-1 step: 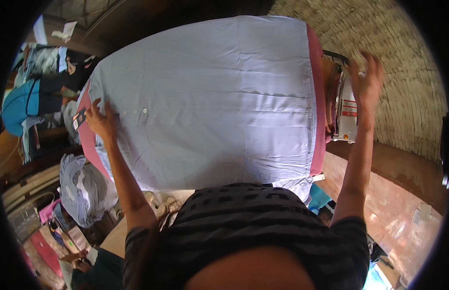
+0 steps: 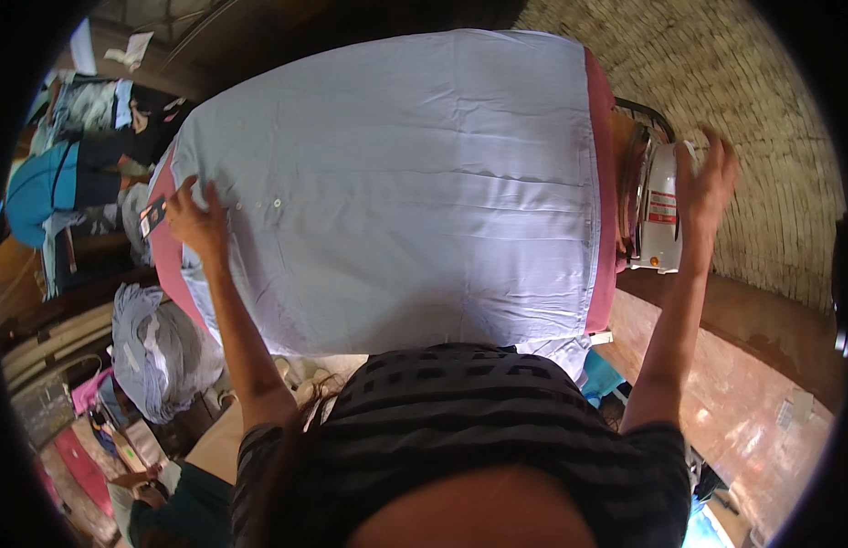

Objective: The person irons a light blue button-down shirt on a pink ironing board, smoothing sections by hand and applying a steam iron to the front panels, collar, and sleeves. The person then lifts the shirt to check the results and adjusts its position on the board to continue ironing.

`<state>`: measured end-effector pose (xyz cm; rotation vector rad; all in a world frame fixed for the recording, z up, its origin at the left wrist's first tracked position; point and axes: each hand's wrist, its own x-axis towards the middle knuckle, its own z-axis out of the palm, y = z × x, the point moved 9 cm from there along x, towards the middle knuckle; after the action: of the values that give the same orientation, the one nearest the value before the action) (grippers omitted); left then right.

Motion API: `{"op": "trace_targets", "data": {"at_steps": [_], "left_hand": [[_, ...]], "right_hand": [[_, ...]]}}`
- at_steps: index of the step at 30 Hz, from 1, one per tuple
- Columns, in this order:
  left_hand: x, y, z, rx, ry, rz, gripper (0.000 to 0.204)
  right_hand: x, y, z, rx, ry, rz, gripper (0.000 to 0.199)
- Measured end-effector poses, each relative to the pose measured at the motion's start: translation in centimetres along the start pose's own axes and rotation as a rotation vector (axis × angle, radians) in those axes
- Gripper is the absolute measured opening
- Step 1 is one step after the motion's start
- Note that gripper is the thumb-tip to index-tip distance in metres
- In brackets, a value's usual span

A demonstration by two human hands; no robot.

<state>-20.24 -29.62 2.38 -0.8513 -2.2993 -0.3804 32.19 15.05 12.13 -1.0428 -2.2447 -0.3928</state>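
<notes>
- Pale blue cotton shirt (image 2: 396, 192) lies spread flat across the pink padded worktop (image 2: 603, 183), filling the middle of the frame.
- My left hand (image 2: 197, 219) presses its fingers on the shirt's left edge, mid-left of frame.
- My right hand (image 2: 704, 187), fingers spread loose, touches the white iron (image 2: 659, 210) at right.

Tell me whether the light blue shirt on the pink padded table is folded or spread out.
Spread out. The light blue shirt lies flat in one layer over the pink padded table, with the left hand pressing its edge.
</notes>
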Motion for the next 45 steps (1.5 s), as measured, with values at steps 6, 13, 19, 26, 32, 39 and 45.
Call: {"op": "trace_targets", "data": {"at_steps": [6, 13, 19, 26, 32, 39, 45], "left_hand": [[-5.5, 23.2, -4.4, -0.565, -0.332, 0.319, 0.037], [-11.2, 28.5, -3.7, -0.54, -0.555, 0.42, 0.057], [-10.6, 22.0, -4.4, -0.456, -0.407, 0.194, 0.06], [-9.6, 15.5, -1.9, -0.331, -0.414, 0.015, 0.077], [-11.0, 13.4, -3.1, -0.336, -0.394, -0.029, 0.088], [-10.9, 11.3, -4.9, -0.426, -0.357, -0.075, 0.073], [-4.5, 0.2, -1.6, -0.201, -0.065, -0.235, 0.044]], "right_hand": [[-9.0, 7.7, 3.1, 0.421, -0.326, 0.431, 0.044], [-9.2, 9.4, 5.1, 0.789, -0.563, 0.662, 0.026], [-5.5, 1.8, -3.4, 0.676, -0.593, 0.472, 0.038], [-2.0, -19.2, -3.9, 0.748, -0.64, -0.085, 0.034], [-3.6, -32.9, -0.4, 0.7, -0.837, -0.404, 0.038], [-2.6, -37.5, 2.6, 0.685, -0.937, -0.328, 0.039], [-3.5, -36.0, 2.4, 0.702, -0.901, -0.289, 0.036]]}}
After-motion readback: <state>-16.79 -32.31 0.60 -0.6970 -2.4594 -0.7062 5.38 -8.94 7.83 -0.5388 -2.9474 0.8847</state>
